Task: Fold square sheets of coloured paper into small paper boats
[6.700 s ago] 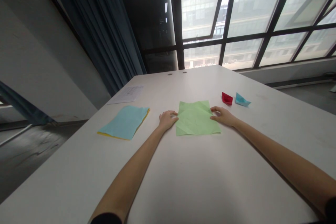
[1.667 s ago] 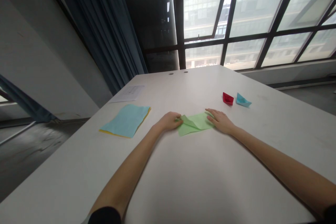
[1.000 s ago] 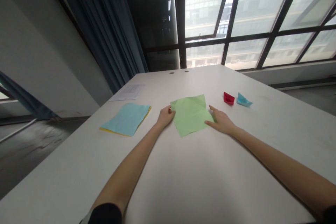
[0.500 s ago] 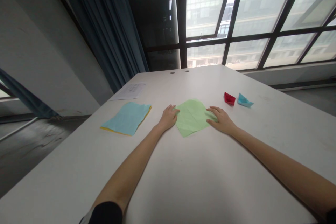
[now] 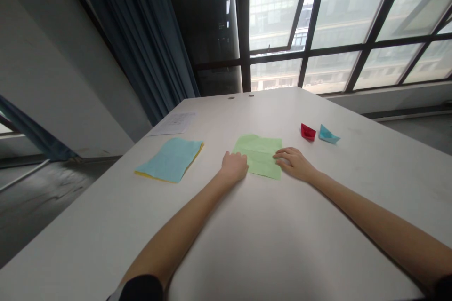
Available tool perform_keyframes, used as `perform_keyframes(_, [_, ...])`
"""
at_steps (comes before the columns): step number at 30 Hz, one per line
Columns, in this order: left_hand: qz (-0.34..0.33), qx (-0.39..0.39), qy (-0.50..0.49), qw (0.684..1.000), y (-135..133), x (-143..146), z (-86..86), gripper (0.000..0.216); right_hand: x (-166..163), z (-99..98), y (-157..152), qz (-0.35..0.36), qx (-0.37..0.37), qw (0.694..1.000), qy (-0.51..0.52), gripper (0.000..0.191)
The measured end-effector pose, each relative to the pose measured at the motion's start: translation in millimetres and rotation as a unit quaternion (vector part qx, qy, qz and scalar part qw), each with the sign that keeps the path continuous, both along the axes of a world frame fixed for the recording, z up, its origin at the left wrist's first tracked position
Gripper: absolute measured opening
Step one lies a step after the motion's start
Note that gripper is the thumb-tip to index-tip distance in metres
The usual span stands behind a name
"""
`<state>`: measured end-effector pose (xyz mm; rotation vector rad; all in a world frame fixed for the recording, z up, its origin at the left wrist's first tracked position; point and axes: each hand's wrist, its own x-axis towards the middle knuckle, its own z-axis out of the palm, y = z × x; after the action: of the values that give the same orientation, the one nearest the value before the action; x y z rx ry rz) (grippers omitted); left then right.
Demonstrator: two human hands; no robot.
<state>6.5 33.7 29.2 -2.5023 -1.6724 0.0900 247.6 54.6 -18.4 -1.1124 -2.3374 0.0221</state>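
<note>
A square sheet of light green paper [image 5: 260,154] with faint crease lines lies on the white table in front of me. My left hand [image 5: 236,164] is closed at the sheet's lower left corner, its fingers curled over the edge and hiding that corner. At the right edge, my right hand [image 5: 294,162] touches the sheet with its fingertips. Its fingers are stretched out, with the thumb a little apart.
Left of my hands lies a stack of blue and yellow paper [image 5: 171,160]. A printed white sheet [image 5: 173,123] is behind it. A red paper boat [image 5: 308,132] and a blue paper boat [image 5: 328,135] sit at the right on the white table [image 5: 254,235].
The green paper has turned from a diamond position to lie with its edges more nearly square to me. My left hand has moved right and nearer, and its fingers have curled in.
</note>
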Motion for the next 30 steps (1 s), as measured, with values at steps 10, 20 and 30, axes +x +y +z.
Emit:
perform_keyframes(10, [-0.014, -0.041, -0.010, 0.999, -33.2, 26.3, 11.6, 0.028, 5.1, -7.2, 8.4, -0.021, -0.032, 0.999, -0.018, 0.030])
perform_keyframes(20, [0.015, 0.053, -0.104, 0.993, 1.2, 1.7, -2.2, 0.038, 5.6, -0.1, 11.0, -0.042, -0.029, 0.999, -0.001, 0.032])
perform_keyframes(30, [0.147, 0.022, -0.165, 0.975, 43.1, -40.9, -51.3, 0.064, 20.2, -17.9, 31.0, -0.169, -0.022, 0.985, -0.031, 0.047])
